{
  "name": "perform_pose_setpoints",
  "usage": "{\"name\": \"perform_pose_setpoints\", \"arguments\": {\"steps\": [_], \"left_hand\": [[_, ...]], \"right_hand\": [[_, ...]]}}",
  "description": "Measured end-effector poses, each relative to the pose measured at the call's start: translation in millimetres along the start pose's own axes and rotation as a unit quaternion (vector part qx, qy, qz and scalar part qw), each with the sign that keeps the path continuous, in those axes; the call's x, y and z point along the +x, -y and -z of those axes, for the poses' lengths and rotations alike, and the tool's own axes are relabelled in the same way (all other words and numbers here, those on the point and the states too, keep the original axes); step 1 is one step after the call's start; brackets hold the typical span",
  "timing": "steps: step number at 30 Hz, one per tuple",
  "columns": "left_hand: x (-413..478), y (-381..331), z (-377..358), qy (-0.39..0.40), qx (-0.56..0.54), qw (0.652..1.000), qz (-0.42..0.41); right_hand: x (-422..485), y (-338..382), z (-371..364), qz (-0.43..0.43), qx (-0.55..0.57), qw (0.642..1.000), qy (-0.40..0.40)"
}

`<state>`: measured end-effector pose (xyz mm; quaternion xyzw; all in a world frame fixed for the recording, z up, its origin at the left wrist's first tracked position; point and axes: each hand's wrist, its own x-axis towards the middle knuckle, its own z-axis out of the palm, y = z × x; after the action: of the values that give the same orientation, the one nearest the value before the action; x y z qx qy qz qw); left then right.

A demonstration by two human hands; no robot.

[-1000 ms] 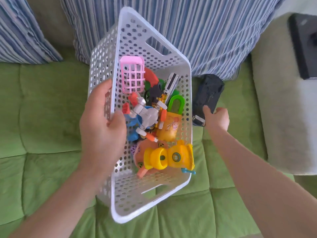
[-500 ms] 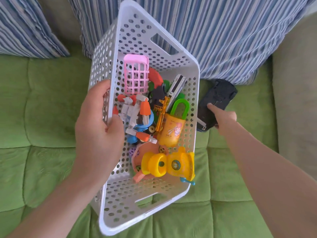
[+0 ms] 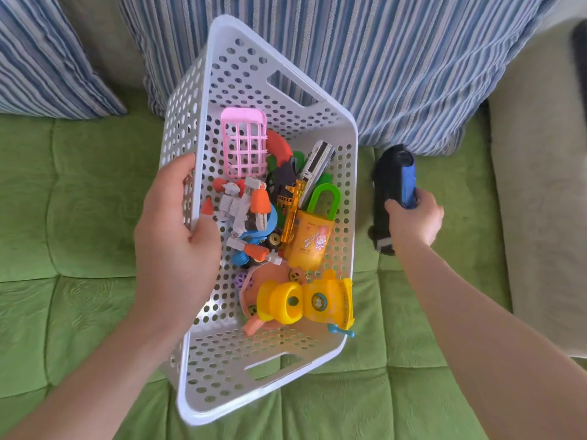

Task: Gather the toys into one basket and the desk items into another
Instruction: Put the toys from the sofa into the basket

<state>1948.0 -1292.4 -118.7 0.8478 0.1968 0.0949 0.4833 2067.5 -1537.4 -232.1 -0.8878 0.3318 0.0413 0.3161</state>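
While the left hand [image 3: 173, 236] grips the long side wall of the white basket [image 3: 203, 404], the basket is tipped up over the green couch [image 3: 63, 217]. Inside the basket lie many toys: a pink grid toy [image 3: 244, 142] at the far end, an orange and white robot [image 3: 246, 208] in the middle, an orange padlock toy [image 3: 313, 239] beside it, and a yellow toy [image 3: 311, 301] at the near end. Right of the basket, the right hand [image 3: 413, 219] is closed around a black and blue toy car [image 3: 395, 182], near a striped pillow [image 3: 397, 58].
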Motion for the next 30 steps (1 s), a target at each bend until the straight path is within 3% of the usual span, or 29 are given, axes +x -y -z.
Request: {"name": "perform_pose_setpoints", "arguments": {"steps": [3, 5, 13, 15, 18, 21, 24, 30], "left_hand": [[-0.1, -0.5, 1.0, -0.003, 0.001, 1.000, -0.002], [-0.3, -0.4, 0.6, -0.003, 0.002, 1.000, -0.005], [0.6, 3.1, -0.8, -0.021, 0.013, 1.000, 0.008], [0.9, 3.0, -0.5, -0.025, 0.018, 0.999, 0.011], [-0.1, 3.2, 0.5, -0.020, 0.022, 0.999, 0.015], [0.6, 5.4, 2.2, -0.023, 0.018, 0.999, 0.028], [1.1, 8.5, 3.5, -0.021, 0.009, 0.999, 0.029], [2.0, 7.9, 3.5, -0.016, 0.029, 0.999, 0.005]], "right_hand": [[-2.8, -20.6, 6.7, 0.111, -0.157, 0.981, -0.010], [-4.6, -31.0, 8.6, 0.141, -0.197, 0.970, 0.001], [-25.0, -43.7, 0.0, 0.221, -0.115, 0.968, 0.015], [-27.0, -45.2, -2.6, 0.220, -0.109, 0.969, 0.037], [-27.7, -42.8, -10.5, 0.203, -0.187, 0.959, 0.064], [-24.3, -41.1, -17.4, 0.114, -0.204, 0.968, 0.090], [-16.3, -46.6, -18.5, 0.035, -0.131, 0.979, 0.153], [-18.8, -42.3, -7.3, 0.060, -0.109, 0.983, 0.132]]}}
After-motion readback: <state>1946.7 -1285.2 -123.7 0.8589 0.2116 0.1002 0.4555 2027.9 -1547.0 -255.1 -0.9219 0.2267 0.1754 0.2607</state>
